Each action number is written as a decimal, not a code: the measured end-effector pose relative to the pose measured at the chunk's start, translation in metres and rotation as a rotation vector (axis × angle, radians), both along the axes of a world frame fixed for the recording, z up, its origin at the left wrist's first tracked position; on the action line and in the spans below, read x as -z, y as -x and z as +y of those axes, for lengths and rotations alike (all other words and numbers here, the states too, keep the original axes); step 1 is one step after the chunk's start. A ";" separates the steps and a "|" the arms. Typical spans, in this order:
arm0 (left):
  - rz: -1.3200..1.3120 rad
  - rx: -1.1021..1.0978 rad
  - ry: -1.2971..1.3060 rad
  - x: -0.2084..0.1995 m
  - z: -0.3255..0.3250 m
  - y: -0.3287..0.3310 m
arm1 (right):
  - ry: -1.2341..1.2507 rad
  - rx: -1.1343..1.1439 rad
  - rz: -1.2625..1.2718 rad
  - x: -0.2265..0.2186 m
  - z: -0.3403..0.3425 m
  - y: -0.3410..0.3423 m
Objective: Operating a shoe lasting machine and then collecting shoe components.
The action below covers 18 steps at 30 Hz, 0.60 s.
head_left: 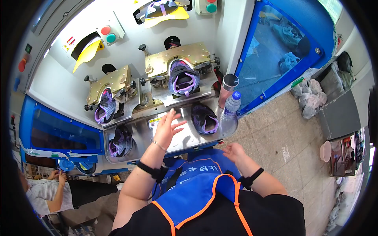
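Note:
My left hand [167,129] hovers over the metal tray [173,142], its fingers spread and nothing in them. Lower right, near my apron, my right hand [235,153] is empty, fingers loosely bent and apart. A black and purple shoe [205,118] lies on the tray just right of my left hand. Another such shoe [120,142] rests at the tray's left end. Two more sit at the machine: one shoe [184,80] against the right brass-coloured fixture [173,59], one shoe [105,107] against the left fixture [112,80]. Neither hand touches a shoe.
A clear bottle with a blue cap [232,105] and a transparent tumbler [226,91] stand at the tray's right end. Button boxes [108,33] and a yellow-edged slot [87,55] are on the machine wall. A blue-framed door [275,59] is right. Another person [51,194] works lower left.

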<state>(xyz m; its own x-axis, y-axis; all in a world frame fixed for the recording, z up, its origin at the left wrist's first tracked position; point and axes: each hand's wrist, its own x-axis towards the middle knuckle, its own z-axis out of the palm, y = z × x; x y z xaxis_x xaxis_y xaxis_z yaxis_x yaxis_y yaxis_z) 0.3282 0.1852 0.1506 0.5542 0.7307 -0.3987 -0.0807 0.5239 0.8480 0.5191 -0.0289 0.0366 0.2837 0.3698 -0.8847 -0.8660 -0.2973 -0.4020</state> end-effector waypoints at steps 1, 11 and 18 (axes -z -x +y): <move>-0.028 -0.034 -0.013 -0.003 0.006 -0.011 | -0.031 0.170 0.005 0.002 0.003 -0.005; -0.172 -0.013 0.129 -0.005 0.066 -0.078 | -0.351 0.449 0.165 0.064 -0.006 -0.015; -0.159 0.050 0.154 -0.005 0.079 -0.054 | -0.058 0.237 -0.428 0.001 0.027 0.017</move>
<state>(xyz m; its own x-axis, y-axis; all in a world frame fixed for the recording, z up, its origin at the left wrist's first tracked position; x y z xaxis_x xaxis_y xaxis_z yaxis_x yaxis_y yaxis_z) 0.3822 0.2644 0.1554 0.6532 0.6376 -0.4083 -0.1774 0.6531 0.7362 0.5021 -0.0014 0.0361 0.6997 0.2964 -0.6501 -0.6607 -0.0780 -0.7466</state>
